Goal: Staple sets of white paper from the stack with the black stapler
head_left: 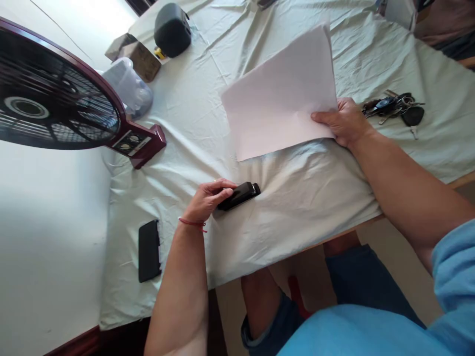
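A black stapler [241, 195] lies on the cloth-covered table near its front edge. Around its rear end is my left hand [208, 199], with thumb and fingers closed on it; a red string circles that wrist. My right hand [349, 121] pinches a stack of white paper sheets [282, 94] at the lower right corner, thumb on top and the other fingers mostly hidden beneath. The sheets are tilted and held above the cloth, apart from the stapler.
A dark red fan [144, 146] stands at the left. Behind it are a clear plastic tub [129, 86], a cardboard box [143, 59] and a black rounded case [172, 29]. A black phone-shaped item [149, 251] lies front left, and a bunch of keys [399, 109] right of my right hand.
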A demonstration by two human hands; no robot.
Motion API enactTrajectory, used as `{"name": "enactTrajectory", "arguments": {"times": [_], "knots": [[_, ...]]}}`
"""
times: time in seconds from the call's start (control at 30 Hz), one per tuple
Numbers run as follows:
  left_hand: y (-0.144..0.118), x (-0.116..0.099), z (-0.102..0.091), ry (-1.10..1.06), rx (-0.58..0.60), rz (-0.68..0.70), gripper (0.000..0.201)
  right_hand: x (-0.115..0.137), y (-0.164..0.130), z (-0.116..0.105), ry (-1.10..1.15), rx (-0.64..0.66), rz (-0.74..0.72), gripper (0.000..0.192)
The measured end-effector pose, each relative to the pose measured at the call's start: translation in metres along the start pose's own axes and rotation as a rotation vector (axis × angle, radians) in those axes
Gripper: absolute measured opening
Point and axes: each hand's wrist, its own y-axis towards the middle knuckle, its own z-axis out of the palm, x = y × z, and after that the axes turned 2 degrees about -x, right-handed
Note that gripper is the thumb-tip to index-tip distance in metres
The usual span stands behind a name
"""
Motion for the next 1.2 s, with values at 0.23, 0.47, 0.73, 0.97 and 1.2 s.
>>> {"name": "enactTrajectory", "arguments": {"times": [0.23,0.47,0.73,0.97,1.2], "knots": [[0.056,0.022,0.018,-0.593,-0.393,0.118,0.062,-0.008,-0.011,0.008,0.114,0.112,-0.049,0.043],[0.063,0.026,0.042,-0.518,-0.331,0.188,0.050,-0.016,-0.017,0.008,-0.101,0.145,-0.078,0.047],[0.062,0.029,0.042,-0.477,-0.399,0.196,0.063,-0.012,-0.022,0.009,-0.066,0.030,-0.125,0.054],[0.060,0.023,0.044,-0.457,-0.410,0.158,0.066,-0.013,-0.023,0.010,-0.015,-0.024,-0.125,0.054],[0.060,0.024,0.042,-0.454,-0.387,0.146,0.065,-0.011,-0.024,0.012,0.012,-0.035,-0.149,0.060]]}}
